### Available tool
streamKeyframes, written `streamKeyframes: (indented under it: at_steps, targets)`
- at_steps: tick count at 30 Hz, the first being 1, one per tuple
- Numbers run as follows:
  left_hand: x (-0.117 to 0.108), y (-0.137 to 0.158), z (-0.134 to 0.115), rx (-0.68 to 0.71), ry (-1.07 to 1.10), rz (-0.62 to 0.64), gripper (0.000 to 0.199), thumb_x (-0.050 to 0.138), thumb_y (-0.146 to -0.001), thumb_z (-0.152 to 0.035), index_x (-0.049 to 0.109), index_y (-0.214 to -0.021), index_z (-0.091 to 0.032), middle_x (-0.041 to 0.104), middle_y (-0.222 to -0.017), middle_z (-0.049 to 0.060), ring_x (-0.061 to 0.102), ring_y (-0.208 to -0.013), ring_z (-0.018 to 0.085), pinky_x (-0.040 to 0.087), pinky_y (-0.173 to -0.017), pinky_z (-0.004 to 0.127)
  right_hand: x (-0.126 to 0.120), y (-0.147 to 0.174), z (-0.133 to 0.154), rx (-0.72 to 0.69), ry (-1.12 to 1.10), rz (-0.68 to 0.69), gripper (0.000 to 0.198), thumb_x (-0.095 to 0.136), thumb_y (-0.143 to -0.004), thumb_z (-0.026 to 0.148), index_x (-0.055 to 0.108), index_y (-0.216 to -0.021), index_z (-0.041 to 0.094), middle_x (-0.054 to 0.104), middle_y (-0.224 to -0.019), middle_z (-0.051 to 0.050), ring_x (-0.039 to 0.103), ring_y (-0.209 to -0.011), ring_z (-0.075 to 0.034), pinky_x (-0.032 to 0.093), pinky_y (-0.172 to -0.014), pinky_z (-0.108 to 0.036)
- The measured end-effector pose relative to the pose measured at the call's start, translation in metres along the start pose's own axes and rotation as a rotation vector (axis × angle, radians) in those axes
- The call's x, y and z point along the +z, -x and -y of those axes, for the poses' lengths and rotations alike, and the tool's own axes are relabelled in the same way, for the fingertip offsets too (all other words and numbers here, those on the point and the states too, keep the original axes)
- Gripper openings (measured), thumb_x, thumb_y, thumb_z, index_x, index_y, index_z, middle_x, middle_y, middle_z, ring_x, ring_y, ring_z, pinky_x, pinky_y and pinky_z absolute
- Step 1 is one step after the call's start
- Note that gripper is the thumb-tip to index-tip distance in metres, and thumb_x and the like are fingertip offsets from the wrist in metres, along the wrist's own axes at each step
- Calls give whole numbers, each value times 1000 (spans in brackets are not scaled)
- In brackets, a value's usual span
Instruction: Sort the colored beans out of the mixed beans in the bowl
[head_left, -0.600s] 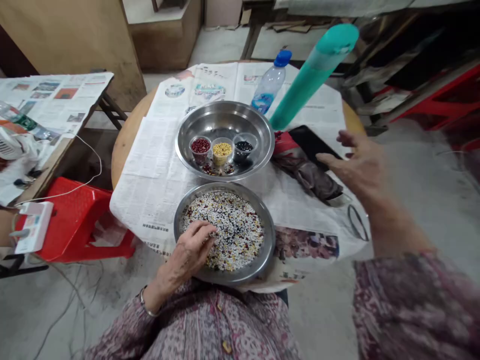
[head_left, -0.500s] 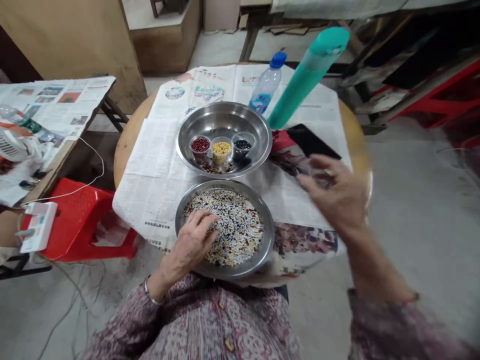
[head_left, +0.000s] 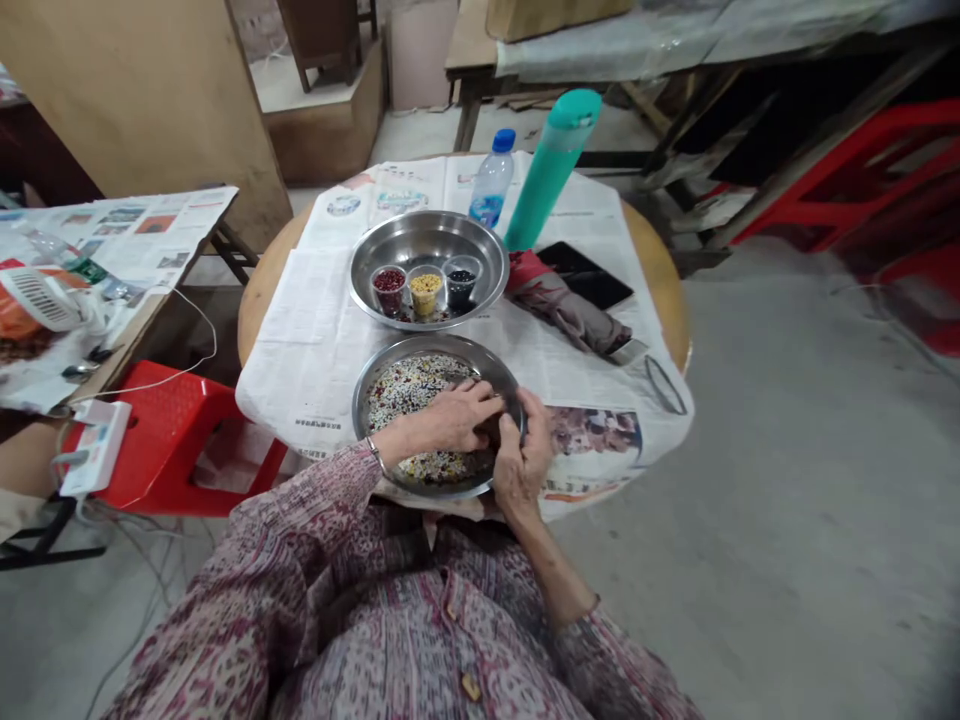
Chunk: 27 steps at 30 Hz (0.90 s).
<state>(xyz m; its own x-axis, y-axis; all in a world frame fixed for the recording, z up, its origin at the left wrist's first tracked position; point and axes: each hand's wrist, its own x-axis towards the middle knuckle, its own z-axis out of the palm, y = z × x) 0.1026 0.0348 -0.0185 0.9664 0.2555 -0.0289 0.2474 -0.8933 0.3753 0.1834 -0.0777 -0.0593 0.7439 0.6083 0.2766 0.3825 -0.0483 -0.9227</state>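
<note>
A metal basin (head_left: 360,385) at the near edge of the table holds mixed grains (head_left: 409,385): white, with dark, red and yellow ones among them. My left hand (head_left: 459,415) reaches into its right side, fingers spread and touching the contents. My right hand (head_left: 521,455) grips the right rim, its thumb on the inner side and fingers along the edge. Behind stands a larger metal basin (head_left: 420,228) with three clear cups: red beans (head_left: 389,285), yellow grains (head_left: 425,286) and black beans (head_left: 460,285). Loose grains lie in front of the cups.
A water bottle (head_left: 492,185), a teal bottle (head_left: 551,175), a folded umbrella (head_left: 562,308), a black phone (head_left: 589,275) and a dark loop (head_left: 664,386) lie or stand on the newspaper-covered table (head_left: 292,330). To the left are a red stool (head_left: 161,430) and a power strip (head_left: 97,448).
My right hand has come from beside the umbrella to the near basin's right rim. My left hand has moved right inside that basin. The view has shifted, and the dark loop now shows.
</note>
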Motion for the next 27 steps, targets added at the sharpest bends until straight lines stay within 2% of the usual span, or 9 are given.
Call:
streamKeyframes:
  at_steps: [3,6,9,12,16,18,20,23,27]
  targets:
    - [1,13,2,105,25,66,16,58,-84,-12,66,-97,-17,63,-107,10,60,-105,27,49,-96,42,-1,-1,-2,-26,-16,0,42,49,-91,38,60,-126,17,59,-137,-14,53,-131,-26,36,-115,-52]
    - [-7,38,8,61,-27,50,19,51,-86,-8,65,-91,-19,62,-100,8,60,-101,24,49,-95,38,-2,-1,-2,-46,-31,-15,42,53,-89,39,62,-123,17,61,-133,-15,55,-128,-27,38,-114,-53]
    - [-18,69,13,-63,-38,-73,22,46,-90,-7,64,-97,-18,60,-108,9,56,-108,24,47,-98,39,-2,0,-1,-56,-32,-25,40,54,-88,40,63,-120,17,62,-131,-14,56,-126,-27,39,-113,-54]
    - [-20,90,16,-214,8,-264,19,57,-93,-21,61,-112,-20,54,-128,11,49,-122,28,43,-107,47,-2,0,1,-64,-21,-30,40,55,-87,39,64,-119,17,63,-129,-13,58,-125,-27,40,-111,-54]
    - [-12,93,19,-447,18,-371,73,82,-75,-47,47,-133,-18,39,-147,20,35,-135,42,35,-111,61,-3,1,2,-70,-23,-30,38,58,-85,38,66,-116,17,65,-126,-14,59,-123,-28,42,-109,-54]
    - [-9,86,20,-542,19,-340,81,87,-69,-45,46,-133,-15,42,-142,23,39,-130,45,39,-107,62,-4,1,1,-72,-35,-27,37,59,-84,37,67,-114,16,65,-125,-14,59,-122,-29,42,-109,-54]
    - [-7,76,22,-578,40,-299,66,84,-72,-36,52,-125,-13,49,-131,21,47,-121,42,44,-101,59,-4,1,1,-75,-46,-25,37,61,-84,36,67,-113,15,65,-125,-15,59,-122,-30,41,-110,-54]
    - [-5,62,23,-488,179,-286,28,64,-84,-17,59,-111,-17,56,-115,12,57,-108,31,48,-99,51,-4,1,2,-74,-54,-21,36,62,-83,35,67,-113,16,65,-124,-14,59,-122,-30,40,-110,-55]
    - [0,54,14,-274,393,-306,22,54,-84,-10,64,-100,-21,62,-96,5,61,-101,25,47,-102,46,-4,1,3,-72,-57,-27,35,62,-84,35,67,-112,16,65,-123,-13,59,-122,-30,40,-110,-55]
